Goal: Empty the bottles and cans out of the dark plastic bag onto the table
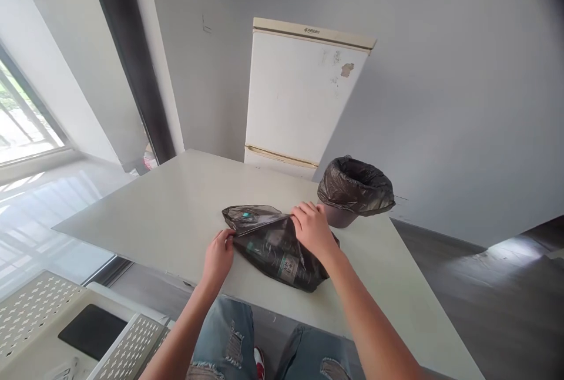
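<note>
A thin black garbage bag (264, 254) lies on the white table in front of me. Through its plastic I make out a labelled bottle (288, 267) and other items too dim to name. My left hand (219, 255) pinches the bag's rim at its left side. With bent fingers, my right hand (312, 227) grips the rim near the middle, so the edge is drawn tight between both hands. Just behind my right hand stands a trash can (341, 215), its top covered by a black liner (352, 186) folded over the rim.
The white table (176, 209) reaches toward a white refrigerator (299, 92) by the grey wall. At lower left stands a perforated plastic basket (39, 303) with a dark flat object (93, 331) inside. My knees in ripped jeans (229, 333) are at the near table edge.
</note>
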